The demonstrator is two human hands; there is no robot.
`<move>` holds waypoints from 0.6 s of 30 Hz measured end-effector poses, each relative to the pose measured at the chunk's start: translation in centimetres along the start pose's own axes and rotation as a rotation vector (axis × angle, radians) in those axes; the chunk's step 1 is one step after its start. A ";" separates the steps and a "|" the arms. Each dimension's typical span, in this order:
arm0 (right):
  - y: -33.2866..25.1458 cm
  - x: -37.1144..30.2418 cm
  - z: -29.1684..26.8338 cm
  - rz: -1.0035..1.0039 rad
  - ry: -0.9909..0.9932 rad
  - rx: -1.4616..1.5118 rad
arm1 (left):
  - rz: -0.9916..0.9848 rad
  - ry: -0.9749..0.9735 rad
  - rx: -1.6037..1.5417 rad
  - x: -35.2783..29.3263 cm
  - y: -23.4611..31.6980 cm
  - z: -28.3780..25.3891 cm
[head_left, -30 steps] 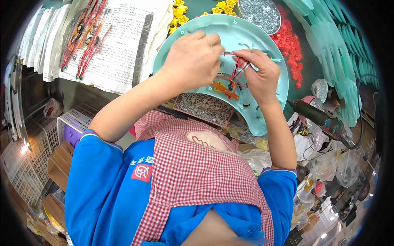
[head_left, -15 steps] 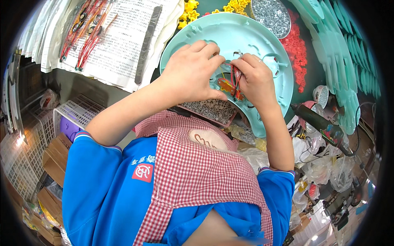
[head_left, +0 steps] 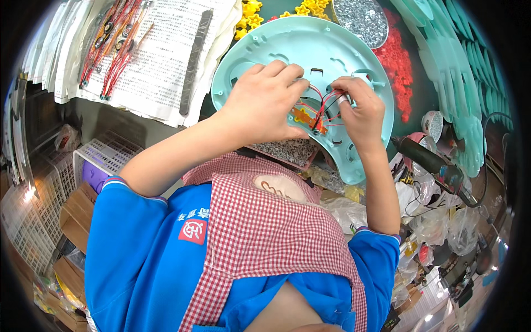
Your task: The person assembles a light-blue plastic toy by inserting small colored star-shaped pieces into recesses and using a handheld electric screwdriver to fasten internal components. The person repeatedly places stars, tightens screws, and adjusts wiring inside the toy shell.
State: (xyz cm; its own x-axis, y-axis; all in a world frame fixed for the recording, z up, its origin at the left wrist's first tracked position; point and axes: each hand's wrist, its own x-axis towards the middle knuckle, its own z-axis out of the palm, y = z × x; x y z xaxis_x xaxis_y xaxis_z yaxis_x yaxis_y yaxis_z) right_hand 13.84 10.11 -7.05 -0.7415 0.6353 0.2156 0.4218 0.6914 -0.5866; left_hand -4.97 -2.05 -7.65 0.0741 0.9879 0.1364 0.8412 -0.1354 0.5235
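Observation:
A curved turquoise plastic shell [head_left: 260,50] lies in front of me, its inner side with posts and slots facing up. On its inner curve sits a small orange circuit board [head_left: 301,115] with red and black wires [head_left: 319,105] rising from it. My right hand [head_left: 362,110] pinches the wires between thumb and fingertips, right of the board. My left hand [head_left: 268,102] grips the shell's left part, thumb stretched along the inner edge and fingers bent over the surface. Its palm hides some of the shell. Near the right hand, a white round part [head_left: 362,77] is partly covered.
Printed papers [head_left: 160,55] at left carry wired parts [head_left: 113,44] and a dark strip [head_left: 196,61]. Beyond the shell are yellow star pieces [head_left: 254,21], a bowl of screws [head_left: 360,22] and red pieces [head_left: 401,77]. Stacked turquoise parts [head_left: 453,72] and a dark-handled tool [head_left: 426,157] stand right.
My right hand has moved right, drawing the wires out and spreading them. My left hand's fingers have shifted slightly away from the wires. The shell has moved slightly left.

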 end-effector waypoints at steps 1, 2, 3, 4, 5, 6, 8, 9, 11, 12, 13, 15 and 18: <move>0.1 -0.4 0.0 -0.004 -0.029 -0.061 | 0.006 -0.003 -0.003 0.2 0.2 0.2; 0.2 -0.5 -0.1 -0.036 -0.029 -0.105 | 0.007 -0.006 -0.015 0.4 0.1 0.3; 0.4 -0.6 -0.1 -0.068 -0.031 -0.147 | 0.005 -0.011 -0.026 0.4 0.0 0.3; 0.5 -0.7 -0.2 -0.101 -0.033 -0.188 | 0.004 -0.015 -0.038 0.4 -0.1 0.3; 0.5 -0.7 -0.2 -0.063 -0.034 -0.154 | 0.005 -0.012 -0.036 0.3 -0.1 0.4; 0.4 -0.7 -0.1 -0.024 -0.035 -0.119 | 0.006 -0.009 -0.035 0.3 -0.1 0.4; 0.3 -0.6 -0.2 -0.009 -0.047 -0.110 | 0.013 0.000 -0.034 0.2 -0.2 0.5; 0.1 -0.5 -0.3 -0.033 -0.060 -0.135 | 0.017 0.007 -0.035 0.2 -0.2 0.6; 0.1 -0.4 -0.3 -0.066 -0.080 -0.143 | 0.018 0.012 -0.037 0.1 -0.3 0.6; 0.3 -0.3 -0.2 -0.071 -0.086 -0.128 | 0.016 0.009 -0.039 0.1 -0.2 0.6; 0.4 -0.2 -0.1 -0.077 -0.092 -0.112 | 0.014 0.006 -0.042 0.1 -0.2 0.6; 0.4 0.1 -0.3 -0.114 -0.125 -0.178 | 0.017 0.006 -0.042 0.2 -0.2 0.6; 0.5 0.5 0.1 -0.145 -0.177 -0.225 | 0.023 0.005 -0.026 0.2 -0.3 0.7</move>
State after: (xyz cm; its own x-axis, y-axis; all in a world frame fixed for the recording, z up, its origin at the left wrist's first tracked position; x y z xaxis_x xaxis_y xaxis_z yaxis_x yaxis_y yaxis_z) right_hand 13.66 10.76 -7.28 -0.8734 0.4682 0.1339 0.3950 0.8419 -0.3676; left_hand -4.80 -1.73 -8.36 0.0908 0.9841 0.1529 0.8252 -0.1603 0.5416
